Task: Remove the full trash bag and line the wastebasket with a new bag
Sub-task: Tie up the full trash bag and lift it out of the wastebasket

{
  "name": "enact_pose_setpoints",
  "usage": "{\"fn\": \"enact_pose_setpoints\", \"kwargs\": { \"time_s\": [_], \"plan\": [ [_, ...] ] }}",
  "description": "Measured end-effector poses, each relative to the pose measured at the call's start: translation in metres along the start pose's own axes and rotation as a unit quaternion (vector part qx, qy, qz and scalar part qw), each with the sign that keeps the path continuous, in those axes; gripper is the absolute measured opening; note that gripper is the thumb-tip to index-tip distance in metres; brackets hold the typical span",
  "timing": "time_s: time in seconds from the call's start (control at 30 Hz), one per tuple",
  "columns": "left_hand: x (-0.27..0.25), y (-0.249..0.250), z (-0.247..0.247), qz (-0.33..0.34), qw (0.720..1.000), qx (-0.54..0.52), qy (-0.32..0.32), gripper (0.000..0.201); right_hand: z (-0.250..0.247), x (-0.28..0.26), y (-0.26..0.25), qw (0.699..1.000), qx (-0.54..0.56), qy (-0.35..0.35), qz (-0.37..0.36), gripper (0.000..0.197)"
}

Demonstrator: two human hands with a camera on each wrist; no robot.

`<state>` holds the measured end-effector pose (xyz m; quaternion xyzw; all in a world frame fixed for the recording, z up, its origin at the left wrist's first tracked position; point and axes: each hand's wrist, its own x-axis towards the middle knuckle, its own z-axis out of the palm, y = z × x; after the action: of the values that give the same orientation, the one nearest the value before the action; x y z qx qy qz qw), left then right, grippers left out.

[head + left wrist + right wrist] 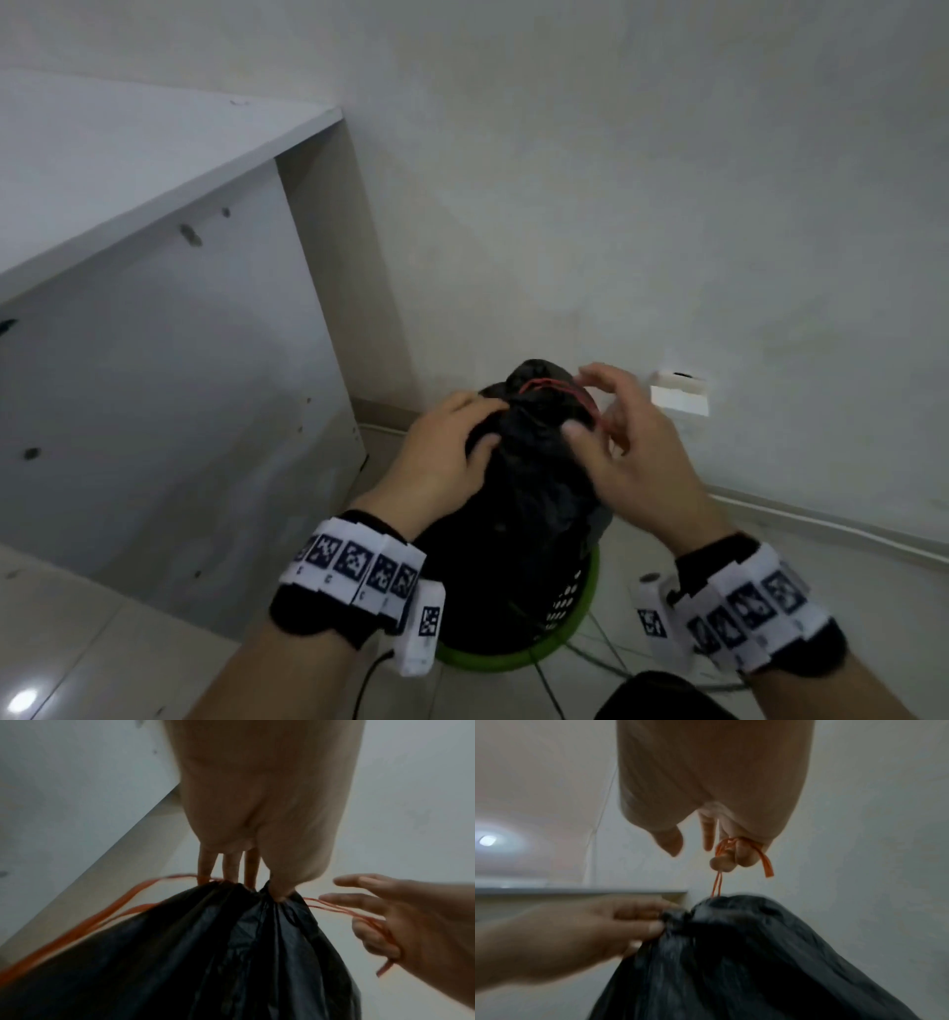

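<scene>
A full black trash bag (534,493) stands in a green wastebasket (575,606) on the floor, its neck gathered at the top. My left hand (452,452) grips the gathered neck (246,888) from the left. My right hand (616,437) holds an orange drawstring (731,850) hooked round its curled lower fingers, the index finger and thumb spread apart. The drawstring runs taut from the bag's neck (716,896) to that hand (380,923). A second orange drawstring loop (102,914) hangs loose on the bag's left side.
A white cabinet (169,308) stands close on the left. A white wall (667,205) is right behind the bag, with a wall socket (678,395) low down. Thin cables (606,658) lie on the tiled floor by the basket.
</scene>
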<state>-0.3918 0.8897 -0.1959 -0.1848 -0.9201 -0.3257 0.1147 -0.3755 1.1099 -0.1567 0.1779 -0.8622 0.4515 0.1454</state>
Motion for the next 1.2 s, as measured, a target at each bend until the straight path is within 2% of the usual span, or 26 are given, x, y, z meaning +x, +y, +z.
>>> {"fn": "enact_pose_setpoints", "kwargs": {
  "time_s": [0.03,0.1,0.13,0.2,0.27,0.33,0.4,0.5,0.57,0.63,0.7,0.77,0.8,0.87,0.9,0.93,1.0,1.03,1.07,1.1,1.13,1.2],
  "plan": [
    [0.002,-0.003,0.002,-0.012,0.998,-0.052,0.027,0.021,0.007,-0.008,0.001,0.998,-0.040,-0.041,-0.039,0.051],
    [0.001,0.000,0.003,-0.075,0.980,-0.183,0.024,0.021,0.027,-0.022,0.011,0.970,-0.165,-0.144,-0.110,0.075],
    [0.000,0.002,0.004,-0.107,0.965,-0.238,0.010,0.021,0.037,-0.026,0.018,0.957,-0.200,-0.172,-0.118,0.075],
    [-0.006,0.004,0.003,-0.148,0.941,-0.305,0.003,0.017,0.051,-0.023,0.031,0.965,-0.185,-0.164,-0.088,0.062],
    [-0.019,-0.003,0.004,-0.130,0.948,-0.290,0.010,0.007,0.058,-0.016,0.036,0.989,-0.097,-0.109,-0.033,0.045],
    [-0.034,-0.009,0.006,-0.080,0.968,-0.236,-0.023,0.024,0.057,-0.006,0.035,0.995,-0.020,-0.097,0.031,0.032],
    [-0.040,-0.013,0.009,-0.055,0.977,-0.201,-0.040,0.032,0.055,0.002,0.030,0.985,-0.023,-0.148,0.085,0.023],
    [-0.035,-0.018,0.008,-0.069,0.981,-0.179,0.025,0.035,0.055,0.014,0.028,0.949,-0.092,-0.276,0.124,0.007],
    [-0.031,-0.018,0.002,-0.054,0.982,-0.170,0.055,0.034,0.056,0.018,0.030,0.922,-0.071,-0.350,0.148,0.017],
    [-0.033,-0.010,-0.002,-0.015,0.982,-0.186,0.036,0.031,0.057,0.020,0.032,0.908,-0.033,-0.380,0.174,0.023],
    [-0.038,0.000,0.000,0.027,0.983,-0.179,-0.023,0.023,0.061,0.018,0.037,0.900,-0.011,-0.384,0.204,0.029],
    [-0.044,0.002,0.010,0.031,0.986,-0.138,-0.092,0.042,0.065,0.013,0.042,0.894,0.047,-0.364,0.258,0.024],
    [-0.045,-0.001,0.016,0.025,0.988,-0.111,-0.108,0.050,0.067,0.010,0.045,0.892,0.089,-0.342,0.283,0.019],
    [-0.045,-0.009,0.023,0.022,0.995,-0.058,-0.083,0.047,0.065,0.005,0.046,0.887,0.181,-0.281,0.317,0.015],
    [-0.044,-0.015,0.025,0.018,0.997,-0.033,-0.068,0.038,0.060,0.001,0.044,0.898,0.191,-0.246,0.312,0.011],
    [-0.041,-0.018,0.026,0.006,0.998,-0.013,-0.062,0.030,0.053,-0.002,0.040,0.923,0.167,-0.203,0.280,0.009],
    [-0.038,-0.030,0.030,-0.055,0.997,-0.024,-0.050,0.019,0.042,-0.016,0.036,0.985,0.023,-0.129,0.115,0.024],
    [-0.037,-0.034,0.032,-0.099,0.992,-0.066,-0.049,0.016,0.040,-0.025,0.032,0.989,-0.066,-0.129,0.016,0.038],
    [-0.036,-0.036,0.034,-0.143,0.979,-0.134,-0.052,0.016,0.044,-0.035,0.029,0.975,-0.153,-0.151,-0.057,0.055],
    [-0.035,-0.036,0.036,-0.183,0.958,-0.215,-0.057,0.020,0.053,-0.044,0.029,0.956,-0.214,-0.177,-0.095,0.069],
    [-0.034,-0.034,0.037,-0.221,0.931,-0.282,-0.066,0.026,0.064,-0.050,0.031,0.942,-0.251,-0.191,-0.115,0.072],
    [-0.036,-0.030,0.039,-0.273,0.888,-0.363,-0.073,0.029,0.082,-0.052,0.038,0.949,-0.244,-0.157,-0.119,0.049]
  ]
}}
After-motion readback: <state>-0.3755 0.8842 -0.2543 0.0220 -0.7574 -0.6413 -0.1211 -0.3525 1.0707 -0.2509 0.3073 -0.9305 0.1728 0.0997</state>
